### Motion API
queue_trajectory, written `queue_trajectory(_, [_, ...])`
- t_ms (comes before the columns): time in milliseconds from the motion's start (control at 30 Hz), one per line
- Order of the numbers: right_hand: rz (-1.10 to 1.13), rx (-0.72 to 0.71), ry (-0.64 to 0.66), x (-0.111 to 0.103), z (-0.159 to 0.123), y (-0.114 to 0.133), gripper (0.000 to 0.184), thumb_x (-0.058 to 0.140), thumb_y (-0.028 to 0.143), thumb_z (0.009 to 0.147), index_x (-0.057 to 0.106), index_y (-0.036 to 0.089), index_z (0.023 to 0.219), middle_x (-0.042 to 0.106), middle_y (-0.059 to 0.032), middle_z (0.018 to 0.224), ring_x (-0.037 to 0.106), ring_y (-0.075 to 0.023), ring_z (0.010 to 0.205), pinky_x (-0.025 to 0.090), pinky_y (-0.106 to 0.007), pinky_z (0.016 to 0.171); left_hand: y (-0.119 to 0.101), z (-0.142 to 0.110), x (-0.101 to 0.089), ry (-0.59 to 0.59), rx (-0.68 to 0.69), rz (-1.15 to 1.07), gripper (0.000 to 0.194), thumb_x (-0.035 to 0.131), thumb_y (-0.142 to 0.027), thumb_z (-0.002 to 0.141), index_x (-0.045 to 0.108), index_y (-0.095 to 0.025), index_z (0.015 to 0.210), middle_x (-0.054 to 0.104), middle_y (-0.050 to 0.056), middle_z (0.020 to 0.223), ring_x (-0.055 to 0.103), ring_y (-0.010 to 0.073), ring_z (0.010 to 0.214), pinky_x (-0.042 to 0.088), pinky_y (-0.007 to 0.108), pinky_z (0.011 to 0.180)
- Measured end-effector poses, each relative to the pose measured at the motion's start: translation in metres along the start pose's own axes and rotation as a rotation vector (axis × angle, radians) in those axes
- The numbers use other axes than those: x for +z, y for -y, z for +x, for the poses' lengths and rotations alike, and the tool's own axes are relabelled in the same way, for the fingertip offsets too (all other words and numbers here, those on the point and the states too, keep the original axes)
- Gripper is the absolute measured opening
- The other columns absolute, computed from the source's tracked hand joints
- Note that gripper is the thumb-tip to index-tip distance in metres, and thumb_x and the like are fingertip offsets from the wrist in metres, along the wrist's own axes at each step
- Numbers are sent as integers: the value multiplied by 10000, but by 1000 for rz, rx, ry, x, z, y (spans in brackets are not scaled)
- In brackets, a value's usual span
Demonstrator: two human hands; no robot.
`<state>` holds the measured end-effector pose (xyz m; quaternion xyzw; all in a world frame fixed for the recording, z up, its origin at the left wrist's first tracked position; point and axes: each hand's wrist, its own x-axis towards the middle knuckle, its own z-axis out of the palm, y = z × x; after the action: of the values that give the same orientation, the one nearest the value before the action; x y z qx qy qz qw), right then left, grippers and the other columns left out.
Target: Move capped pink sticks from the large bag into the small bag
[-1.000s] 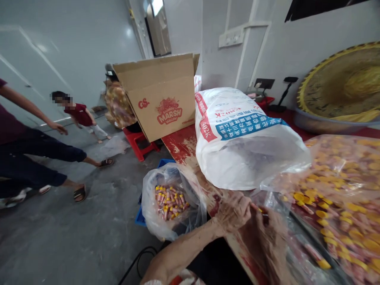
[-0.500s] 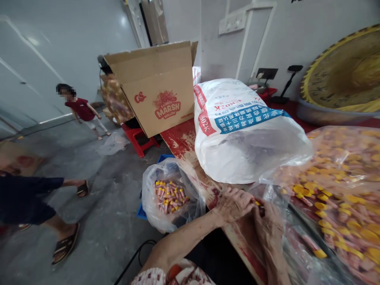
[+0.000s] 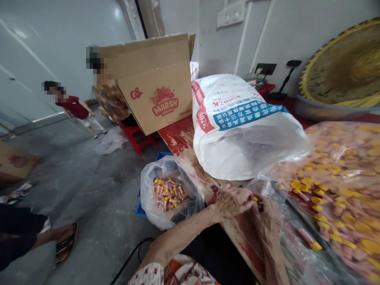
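Observation:
My left hand [image 3: 234, 202] and my right hand [image 3: 269, 215] meet over the edge of the worn red table [image 3: 175, 138], fingers curled in. A bit of yellow [image 3: 255, 198] shows between them, seemingly the cap of a small tube; the rest is covered by my fingers. To the left, a clear plastic bag [image 3: 150, 198] in a blue crate [image 3: 141, 209] holds many small pink tubes with yellow caps [image 3: 169, 194]. Right of my hands, a big heap of similar tubes [image 3: 341, 206] lies partly under clear plastic, with one single tube [image 3: 310, 239] nearer me.
A large white sack [image 3: 246, 146] stands just beyond my hands. Behind it are a marshmallow carton [image 3: 157, 87] and a big round basket [image 3: 344, 71]. Red stool [image 3: 138, 138], a seated person [image 3: 109, 99], a standing person [image 3: 75, 107] and a sandaled foot [image 3: 67, 243] are on the left.
My hands stay together at almost the same spot. The person at the lower left has moved further out of view, uncovering more of a carton on the floor. The seated person's head now shows beside the carton.

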<state>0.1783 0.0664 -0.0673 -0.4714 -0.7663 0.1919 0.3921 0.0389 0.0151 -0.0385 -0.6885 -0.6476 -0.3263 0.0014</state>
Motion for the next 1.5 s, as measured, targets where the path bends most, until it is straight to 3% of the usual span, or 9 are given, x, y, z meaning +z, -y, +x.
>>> queue_trajectory(100, [-14, 33, 9, -2, 1, 5, 760, 261, 781, 1017, 731, 184, 1017, 704, -115, 925, 590, -252, 789, 449, -382, 770, 0, -1, -7, -57, 10, -18, 251, 553, -432, 1072, 664, -210, 1037, 725, 49, 812, 716, 233, 797, 470, 366, 779])
queue_trajectory(300, [-7, 48, -2, -5, 3, 11, 821, 274, 857, 983, 742, 183, 980, 683, -96, 846, 585, -246, 745, 455, -379, 755, 8, -3, -7, 104, -12, 52, 267, 622, -419, 1056, 589, -197, 913, 706, 29, 816, 721, 213, 791, 468, 324, 728])
queue_trajectory(467, [17, 55, 22, -4, 3, 6, 801, 275, 846, 982, 722, 181, 996, 689, -118, 915, 602, -260, 795, 477, -403, 788, 0, -3, -14, -101, -21, -85, 261, 573, -428, 1061, 677, -198, 997, 729, 63, 846, 724, 225, 858, 522, 322, 769])
queue_trajectory(667, [12, 81, 22, -3, 4, 2, 818, 287, 886, 951, 716, 190, 925, 660, -99, 837, 571, -251, 756, 469, -403, 771, -1, 3, -3, -11, -226, -120, 161, 612, -351, 1043, 666, -206, 998, 736, 51, 847, 734, 215, 834, 537, 302, 734])
queue_trajectory(833, [2, 71, 25, -3, 2, 1, 847, 259, 889, 962, 726, 183, 992, 684, -110, 907, 582, -254, 784, 473, -402, 775, 0, 0, -1, -97, -84, -163, 250, 530, -411, 1077, 670, -204, 1088, 750, 103, 1003, 730, 243, 967, 564, 354, 895])
queue_trajectory(1033, [7, 57, 10, -4, 5, 5, 915, 284, 956, 920, 758, 175, 965, 670, -100, 826, 559, -244, 735, 459, -385, 743, 12, -13, -2, 41, 20, 0, 356, 518, -478, 1097, 662, -189, 946, 687, 76, 881, 703, 214, 819, 529, 293, 689])
queue_trajectory(1200, [28, 46, -6, -4, 6, 5, 949, 293, 977, 904, 764, 156, 959, 682, -106, 827, 563, -229, 713, 460, -377, 741, 7, -20, -7, 31, 19, 45, 251, 585, -439, 1079, 673, -204, 1063, 680, 55, 922, 695, 216, 892, 544, 304, 790])
queue_trajectory(1367, [35, 66, 0, -5, 6, 5, 956, 326, 996, 877, 772, 154, 949, 665, -98, 789, 556, -238, 716, 448, -380, 736, 4, -12, -1, 121, 37, 26, 218, 726, -409, 1000, 678, -203, 1050, 678, 43, 943, 680, 205, 841, 519, 283, 688])
queue_trajectory(1500, [46, 63, 4, -5, 5, 7, 941, 306, 977, 900, 763, 157, 959, 671, -97, 814, 549, -234, 724, 442, -374, 734, 7, -10, -9, 97, -101, -160, 177, 724, -355, 996, 645, -201, 963, 695, 15, 911, 675, 166, 816, 517, 255, 708])
